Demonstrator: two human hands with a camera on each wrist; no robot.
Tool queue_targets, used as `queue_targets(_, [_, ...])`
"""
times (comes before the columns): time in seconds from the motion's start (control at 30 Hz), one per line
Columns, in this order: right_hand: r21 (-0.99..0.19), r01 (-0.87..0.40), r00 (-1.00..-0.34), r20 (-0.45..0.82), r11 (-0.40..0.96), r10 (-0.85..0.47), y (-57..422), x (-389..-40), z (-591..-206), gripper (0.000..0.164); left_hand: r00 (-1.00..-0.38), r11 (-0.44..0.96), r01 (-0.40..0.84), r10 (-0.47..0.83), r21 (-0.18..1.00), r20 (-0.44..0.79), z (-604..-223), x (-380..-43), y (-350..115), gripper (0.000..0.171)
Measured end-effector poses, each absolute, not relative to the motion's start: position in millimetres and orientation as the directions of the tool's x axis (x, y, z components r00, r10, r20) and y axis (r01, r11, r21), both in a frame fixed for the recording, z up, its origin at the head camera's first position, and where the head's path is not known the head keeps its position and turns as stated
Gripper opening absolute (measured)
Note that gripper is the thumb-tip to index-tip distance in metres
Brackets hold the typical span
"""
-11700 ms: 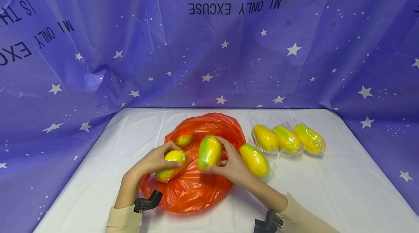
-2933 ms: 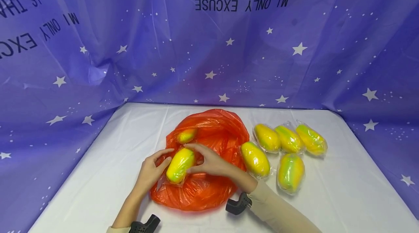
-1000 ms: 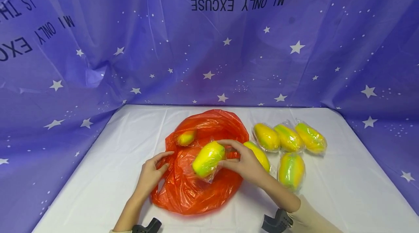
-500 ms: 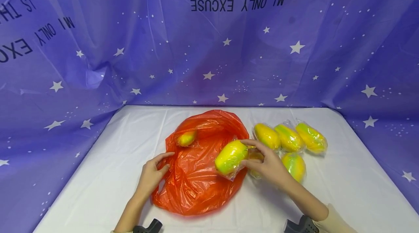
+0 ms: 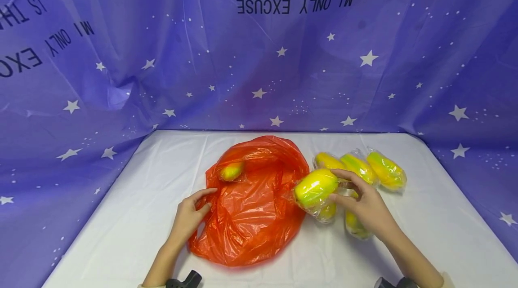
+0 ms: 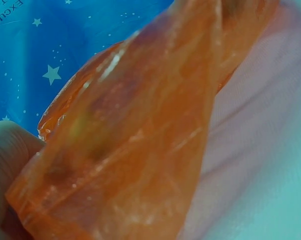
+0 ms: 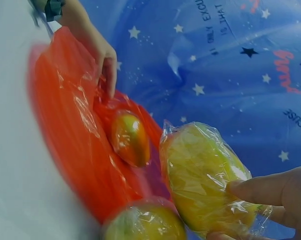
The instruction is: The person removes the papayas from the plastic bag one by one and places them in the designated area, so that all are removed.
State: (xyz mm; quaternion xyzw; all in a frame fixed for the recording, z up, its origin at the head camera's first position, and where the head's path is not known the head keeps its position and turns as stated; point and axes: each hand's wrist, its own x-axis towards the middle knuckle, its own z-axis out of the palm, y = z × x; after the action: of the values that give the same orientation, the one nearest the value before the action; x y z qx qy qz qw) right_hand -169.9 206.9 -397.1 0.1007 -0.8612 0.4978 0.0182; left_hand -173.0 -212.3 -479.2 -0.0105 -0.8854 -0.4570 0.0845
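Note:
My right hand [image 5: 366, 207] grips a yellow-green mango [image 5: 315, 188] in clear wrap, above the right side of the red plastic bag [image 5: 251, 216]. In the right wrist view, fingertips press on the wrapped mango [image 7: 205, 175]. My left hand [image 5: 187, 218] pinches the left rim of the bag, which spreads with its mouth open. One more mango [image 5: 231, 171] lies inside at the back left of the bag. Orange-looking film [image 6: 140, 140] fills most of the left wrist view and hides much of that hand's grip.
Several wrapped mangoes lie right of the bag: a back row with a mango [image 5: 386, 171] at its right end, a front mango [image 5: 356, 225] partly behind my right hand, and a mango [image 5: 328, 211] beneath the held one. A starry purple cloth [image 5: 259, 63] hangs behind the white table [image 5: 113, 216].
My right hand has taken a mango from the bag and carried it rightward, over the bag's right edge. Earlier, another mango was set down at the front right. My left hand stays at the rim.

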Motion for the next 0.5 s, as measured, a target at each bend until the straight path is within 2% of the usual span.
queue_targets(0.3, [-0.853,-0.192,-0.981,0.153,0.485,-0.119,235.4,-165.8,-393.6,0.055,-0.982,0.584,0.112,-0.057,0.804,0.178,-479.1,-173.3,-211.5,0.040])
queue_targets(0.5, [-0.815,-0.213,-0.977,0.183,0.539,-0.108,252.2,-163.5,-390.3,0.055,-0.983,0.585,0.107,-0.057,0.804,0.172,-478.9,-172.9,-211.6,0.039])
